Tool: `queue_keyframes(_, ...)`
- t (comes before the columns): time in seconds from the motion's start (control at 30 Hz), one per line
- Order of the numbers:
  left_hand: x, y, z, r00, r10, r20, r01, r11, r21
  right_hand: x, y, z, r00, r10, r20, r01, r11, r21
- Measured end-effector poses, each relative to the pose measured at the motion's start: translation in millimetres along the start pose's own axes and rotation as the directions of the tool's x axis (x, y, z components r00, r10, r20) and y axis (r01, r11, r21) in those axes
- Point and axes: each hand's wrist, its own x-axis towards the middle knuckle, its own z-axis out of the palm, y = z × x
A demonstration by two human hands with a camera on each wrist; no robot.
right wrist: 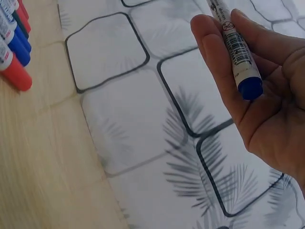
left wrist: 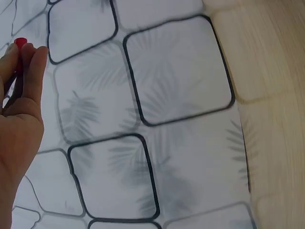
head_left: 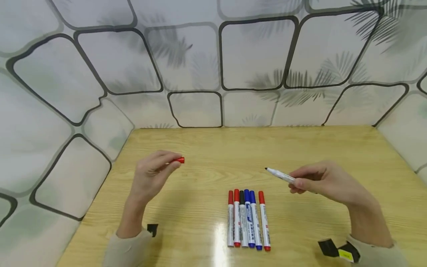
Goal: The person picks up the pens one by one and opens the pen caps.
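Observation:
My left hand pinches a small red marker cap between thumb and fingertips, above the left side of the table. In the left wrist view the red cap pokes out past the fingers. On the right, my right hand holds an uncapped white marker, its dark tip pointing left toward the other hand. The right wrist view shows a blue end plug and a barcode on this marker's barrel. Cap and marker are well apart.
Several capped markers lie side by side on the wooden table between the hands: red, black and blue ones, with a red marker slightly apart at the right. A patterned wall covering rises behind the table.

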Motion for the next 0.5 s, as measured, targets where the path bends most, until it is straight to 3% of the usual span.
queue_keyframes(0.07, 0.2, -0.1, 5.2, 0.993, -0.077, 0.093, 0.079, 0.997, -0.021, 7.6, -2.7, 2.0, 0.999, -0.004, 0.042, 0.005, 1.000, -0.013)
queue_keyframes(0.13, 1.6, -0.4, 12.8, 0.981, -0.150, 0.126, 0.156, 0.987, -0.038, 12.4, -6.2, 7.6, 0.998, -0.002, 0.058, 0.004, 1.000, -0.024)
queue_keyframes(0.3, 1.5, -4.6, 24.4, 0.953, -0.278, 0.123, 0.291, 0.951, -0.106, 8.7, -12.9, 11.3, 1.000, 0.023, -0.016, -0.024, 0.997, -0.078)
queue_keyframes(0.5, -4.2, -7.3, 24.6, 0.905, -0.419, 0.074, 0.425, 0.880, -0.213, 10.5, -15.8, 5.3, 0.992, 0.095, -0.086, -0.102, 0.992, -0.074)
